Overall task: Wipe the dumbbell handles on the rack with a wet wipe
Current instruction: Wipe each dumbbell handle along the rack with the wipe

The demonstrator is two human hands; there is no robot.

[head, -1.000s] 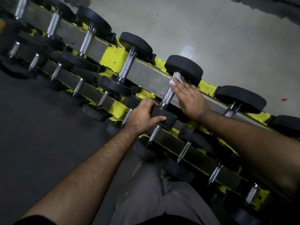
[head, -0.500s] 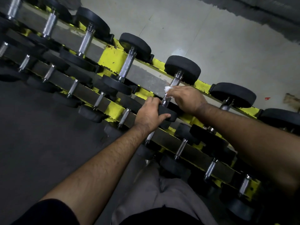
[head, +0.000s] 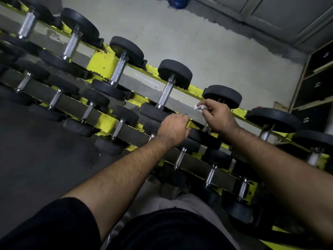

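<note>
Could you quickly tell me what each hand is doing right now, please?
Left hand: fingers curled over the rack edge beside a dumbbell.
Right hand: pinching the wipe, clear of the handles.

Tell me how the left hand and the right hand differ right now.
The left hand rests on the yellow rack rail and holds no wipe; the right hand is off the rack and pinches the white wet wipe. The left hand sits lower and nearer the person; the right is raised toward the upper-row dumbbell. Neither touches a handle.
</note>
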